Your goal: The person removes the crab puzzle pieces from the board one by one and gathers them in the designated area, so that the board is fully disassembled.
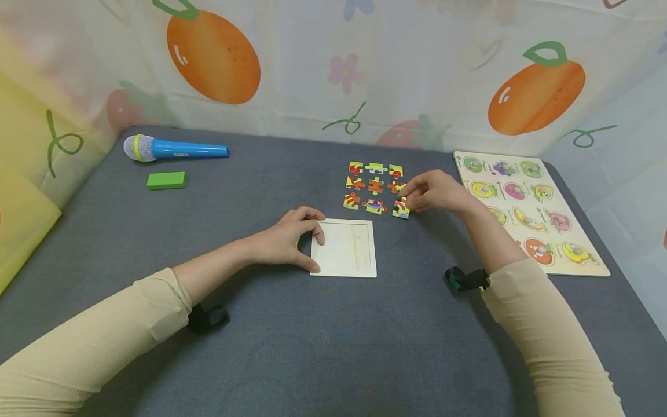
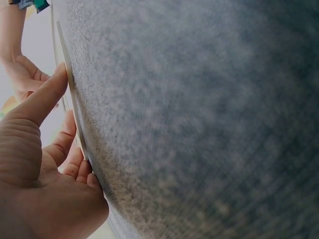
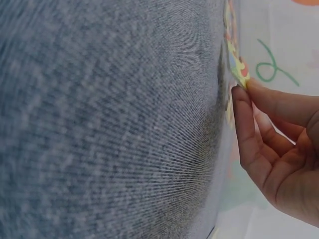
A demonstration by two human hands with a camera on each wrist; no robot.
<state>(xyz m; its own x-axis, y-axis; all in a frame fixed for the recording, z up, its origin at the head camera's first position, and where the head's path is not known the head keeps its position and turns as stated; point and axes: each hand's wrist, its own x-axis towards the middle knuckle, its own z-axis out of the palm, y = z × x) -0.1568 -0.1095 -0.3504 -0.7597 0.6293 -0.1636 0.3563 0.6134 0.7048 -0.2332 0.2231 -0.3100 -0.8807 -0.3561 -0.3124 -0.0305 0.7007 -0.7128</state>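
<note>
My left hand [image 1: 286, 238] holds the left side of a square wooden puzzle tray [image 1: 341, 249], its thumb at the lower left corner and its fingers near the upper left one. In the left wrist view, that hand's thumb and fingertips touch the tray's thin edge. A corner puzzle piece [image 1: 400, 209] is pinched between thumb and finger of my right hand [image 1: 435, 190]; the right wrist view shows the piece [image 3: 240, 71] tilted up. Beside it lie several more yellow and red pieces, among them a middle piece [image 1: 376, 186] and a rainbow piece [image 1: 374, 207], spaced in rows.
A fruit puzzle board [image 1: 513, 191] lies at the right, partly behind the right forearm. At the back left are a blue toy microphone [image 1: 187, 149] and a green block [image 1: 167, 180]. A fruit-print curtain [image 1: 302, 69] hangs behind the grey table [image 1: 333, 347].
</note>
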